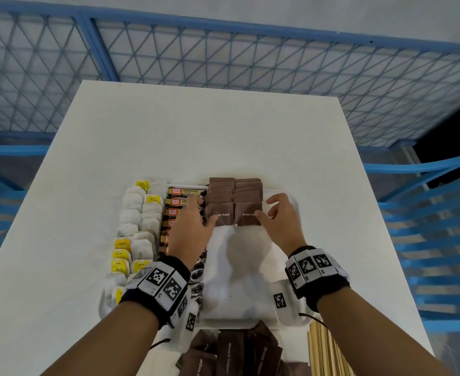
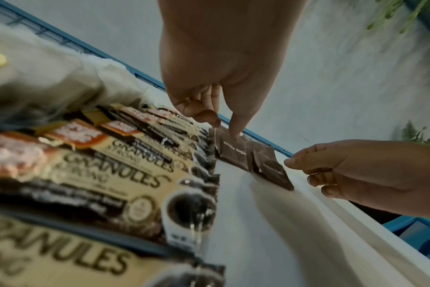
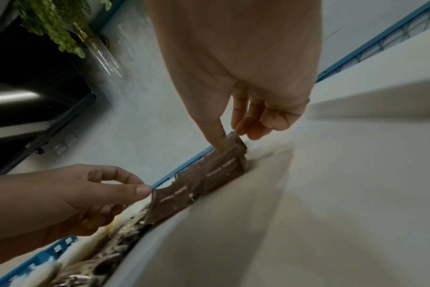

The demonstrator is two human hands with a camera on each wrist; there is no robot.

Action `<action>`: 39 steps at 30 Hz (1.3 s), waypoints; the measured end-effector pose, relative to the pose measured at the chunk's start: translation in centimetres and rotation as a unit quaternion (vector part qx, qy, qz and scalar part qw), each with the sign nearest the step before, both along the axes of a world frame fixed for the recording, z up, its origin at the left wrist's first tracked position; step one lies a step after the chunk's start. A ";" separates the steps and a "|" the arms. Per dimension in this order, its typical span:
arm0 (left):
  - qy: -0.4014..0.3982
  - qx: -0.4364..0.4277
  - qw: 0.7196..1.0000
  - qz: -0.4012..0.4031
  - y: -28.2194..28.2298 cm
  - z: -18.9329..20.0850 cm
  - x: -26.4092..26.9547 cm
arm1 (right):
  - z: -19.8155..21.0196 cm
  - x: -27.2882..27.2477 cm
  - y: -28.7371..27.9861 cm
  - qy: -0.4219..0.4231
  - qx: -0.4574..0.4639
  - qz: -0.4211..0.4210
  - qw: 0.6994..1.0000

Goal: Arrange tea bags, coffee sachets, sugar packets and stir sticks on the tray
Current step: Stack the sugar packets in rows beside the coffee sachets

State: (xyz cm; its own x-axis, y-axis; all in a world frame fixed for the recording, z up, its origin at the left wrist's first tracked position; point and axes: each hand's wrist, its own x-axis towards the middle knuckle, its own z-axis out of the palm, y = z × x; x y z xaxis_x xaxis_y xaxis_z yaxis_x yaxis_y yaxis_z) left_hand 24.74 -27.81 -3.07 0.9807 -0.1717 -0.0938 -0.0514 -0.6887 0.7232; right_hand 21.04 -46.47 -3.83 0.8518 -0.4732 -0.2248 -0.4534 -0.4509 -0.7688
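Observation:
Brown sugar packets (image 1: 234,196) lie in two overlapping rows at the far middle of the white tray (image 1: 239,267). My left hand (image 1: 204,210) has its thumb on the nearest left packet (image 1: 219,214) and its curled fingers at that packet's left edge. My right hand (image 1: 264,208) sets its thumb on the nearest right packet (image 1: 246,214), fingers curled at the stack's right side. The wrist views show each thumb pressing down on a packet (image 2: 233,149) (image 3: 218,169). Tea bags (image 1: 139,226) fill the tray's left column. Coffee sachets (image 1: 181,195) lie beside them.
Loose brown sugar packets (image 1: 237,351) are heaped on the table at the near edge, with wooden stir sticks (image 1: 323,351) to their right. A blue mesh fence (image 1: 223,50) stands behind the table (image 1: 209,126).

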 end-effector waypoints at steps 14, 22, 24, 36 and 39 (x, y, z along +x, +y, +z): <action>0.111 0.002 0.970 -0.214 10.6 1.3 -11.7 | 4.2 -13.6 4.6 0.067 -0.038 0.182 0.980; 0.153 0.130 0.927 -0.316 11.8 1.5 -15.5 | 3.0 -20.3 6.0 0.187 -0.087 0.185 0.961; 0.156 0.146 0.925 -0.314 11.2 1.4 -15.8 | 2.4 -20.7 6.7 0.192 -0.081 0.176 0.962; 0.222 0.082 0.957 -0.167 10.3 0.1 -16.4 | 1.9 -20.9 6.9 0.157 -0.053 0.130 0.978; 0.210 0.084 0.961 -0.157 10.3 0.1 -17.0 | 2.1 -21.0 6.1 0.154 -0.049 0.151 0.975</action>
